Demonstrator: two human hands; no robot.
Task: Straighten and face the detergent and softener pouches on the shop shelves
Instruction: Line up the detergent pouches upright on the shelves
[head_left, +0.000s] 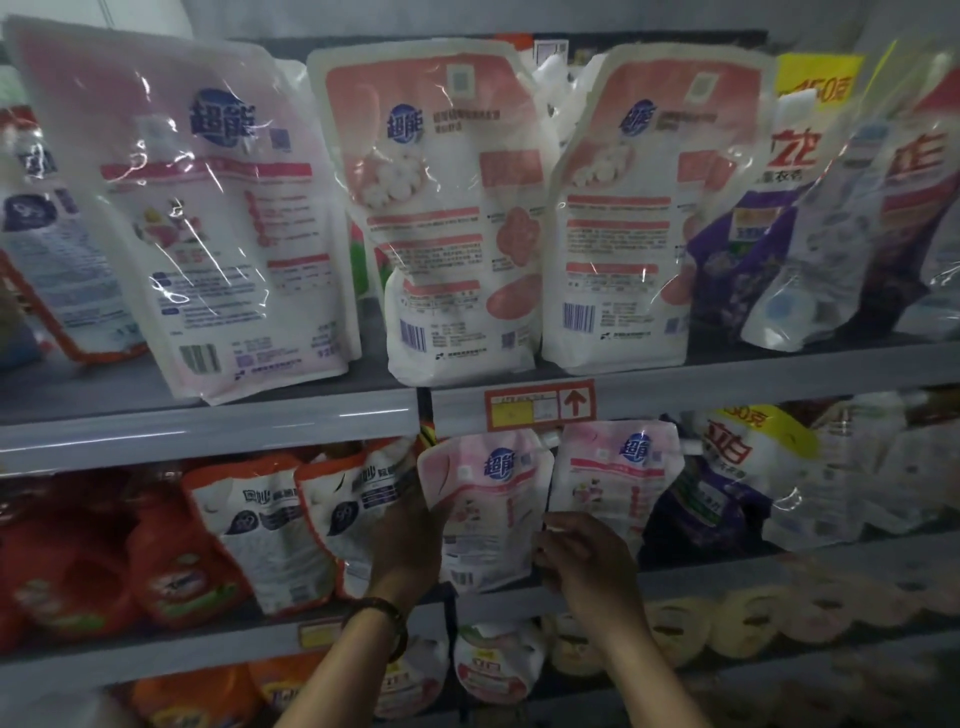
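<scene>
On the middle shelf a small pink and white pouch stands slightly tilted, its back label facing me. My left hand holds its left edge, fingers behind the pouch. My right hand pinches its lower right edge. A second pink pouch stands right beside it, back label out. On the upper shelf lean three large pink and white pouches, all showing their backs with barcodes.
Orange-trimmed white pouches and red bottles fill the middle shelf's left. Purple pouches and clear-wrapped packs crowd the right. A price tag with a red arrow hangs on the upper shelf edge. More pouches sit on the lower shelf.
</scene>
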